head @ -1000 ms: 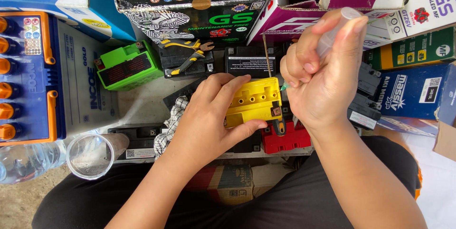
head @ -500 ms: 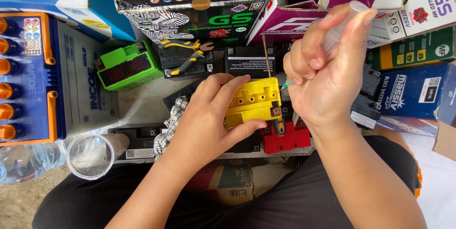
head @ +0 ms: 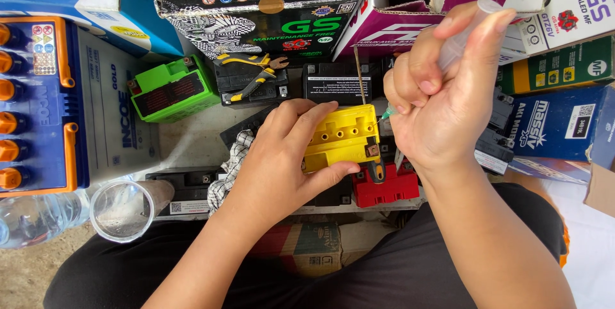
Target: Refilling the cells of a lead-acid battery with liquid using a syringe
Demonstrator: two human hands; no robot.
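Yellow plastic capped the small battery [head: 339, 145], which sat mid-scene on other batteries; it looked dense, rigid and smooth, best steadied by its sides. The left hand [head: 282, 161] was clamped on its left end, thumb along the near edge, fingers draped over the top. The right hand [head: 442, 100] was fisted around a clear syringe [head: 464, 30], thumb on the plunger, tip just right of the battery's far corner.

1. Bright, even daylight fills the scene; colours look strong and clean.
2. Shadows are soft and short, darkest under the left hand [head: 282, 161] and below the right hand [head: 442, 104].
3. Mild glare shows on the clear plastic cup [head: 122, 209], left of the left hand.
4. Focus is sharp throughout, with slight wide-angle stretching toward the edges.
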